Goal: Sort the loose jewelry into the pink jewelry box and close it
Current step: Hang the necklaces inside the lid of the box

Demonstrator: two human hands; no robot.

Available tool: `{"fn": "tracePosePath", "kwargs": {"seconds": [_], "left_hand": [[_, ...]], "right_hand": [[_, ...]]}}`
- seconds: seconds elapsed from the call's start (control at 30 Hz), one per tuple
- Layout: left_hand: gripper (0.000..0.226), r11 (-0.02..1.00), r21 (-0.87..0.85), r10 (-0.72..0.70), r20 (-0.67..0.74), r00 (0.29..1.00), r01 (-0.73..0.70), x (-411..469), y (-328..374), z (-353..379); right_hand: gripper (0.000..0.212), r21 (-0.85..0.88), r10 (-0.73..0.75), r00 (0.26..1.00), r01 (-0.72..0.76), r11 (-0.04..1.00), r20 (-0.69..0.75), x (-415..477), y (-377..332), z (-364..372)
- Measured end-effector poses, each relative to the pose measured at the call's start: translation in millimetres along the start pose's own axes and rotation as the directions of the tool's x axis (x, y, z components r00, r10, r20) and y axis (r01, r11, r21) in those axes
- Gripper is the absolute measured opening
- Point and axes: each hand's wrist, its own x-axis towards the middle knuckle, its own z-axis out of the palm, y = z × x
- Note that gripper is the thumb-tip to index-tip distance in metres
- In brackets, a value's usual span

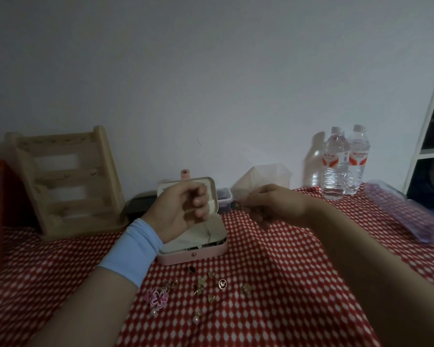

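Illumination is dim and even, with a cool grey cast across the wall (211,71); no light source is in frame, and shadows are soft, the clearest being those the water bottles (341,164) throw leftward onto the wall. Motion blur smears the fingers of the left hand (182,211), the right hand (273,206) and the small piece (241,208) it pinches are soft and underexposed, and the loose jewelry (201,289) registers only as dull glints. Wide-angle distortion tilts the shelf frame (429,121) at the right edge and stretches both forearms toward the lower corners.
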Motion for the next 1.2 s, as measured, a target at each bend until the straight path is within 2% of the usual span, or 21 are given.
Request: {"fn": "tracePosePath", "kwargs": {"seconds": [0.17, 0.27, 0.33, 0.43, 0.6, 0.73, 0.83, 0.9, 1.03, 1.1, 1.2], "left_hand": [[0.028, 0.975, -0.216, 0.057, -0.020, 0.998, -0.060, 11, 16, -18], [0.033, 0.961, -0.255, 0.101, -0.042, 0.994, -0.109, 19, 25, -24], [0.027, 0.962, -0.238, 0.126, -0.049, 0.991, -0.134, 26, 33, -26], [0.016, 0.956, -0.229, 0.175, -0.063, 0.983, -0.185, 36, 42, -27], [0.015, 0.932, -0.235, 0.266, -0.068, 0.961, -0.275, 54, 55, -36], [0.022, 0.941, -0.135, 0.304, -0.059, 0.951, -0.309, 63, 59, -51], [0.020, 0.952, -0.074, 0.288, -0.103, 0.952, -0.296, 66, 59, -64], [0.019, 0.967, 0.023, 0.253, -0.102, 0.962, -0.252, 67, 60, -75], [0.025, 0.948, 0.301, 0.113, -0.002, 0.994, -0.108, 65, 60, -89], [0.030, 0.908, 0.416, 0.050, -0.008, 0.999, -0.042, 63, 58, -94], [0.036, 0.850, 0.525, -0.014, -0.038, 0.999, 0.032, 58, 59, -101]], "right_hand": [[0.029, 0.178, -0.045, 0.998, 0.034, 0.983, 0.054, 18, 1, -5], [0.037, 0.243, -0.094, 0.994, 0.076, 0.967, 0.062, 34, -11, -10], [0.039, 0.254, -0.111, 0.991, 0.089, 0.963, 0.070, 48, -21, -16], [0.035, 0.153, -0.129, 0.990, 0.121, 0.981, 0.048, 65, -38, -27], [0.039, -0.002, -0.173, 0.984, 0.173, 0.985, 0.049, 88, -56, -35], [0.043, 0.072, -0.185, 0.976, 0.178, 0.981, 0.115, 105, -50, -39], [0.027, 0.125, -0.187, 0.970, 0.168, 0.978, 0.156, 115, -43, -37], [0.024, 0.093, -0.183, 0.970, 0.169, 0.981, 0.163, 122, -37, -35], [0.024, 0.068, -0.138, 0.975, 0.128, 0.989, 0.175, 126, -24, -37], [0.020, 0.000, -0.088, 0.983, 0.089, 0.996, 0.159, 126, -22, -40], [0.017, -0.286, 0.047, 0.996, -0.024, 0.958, 0.075, 122, -18, -48]]}}
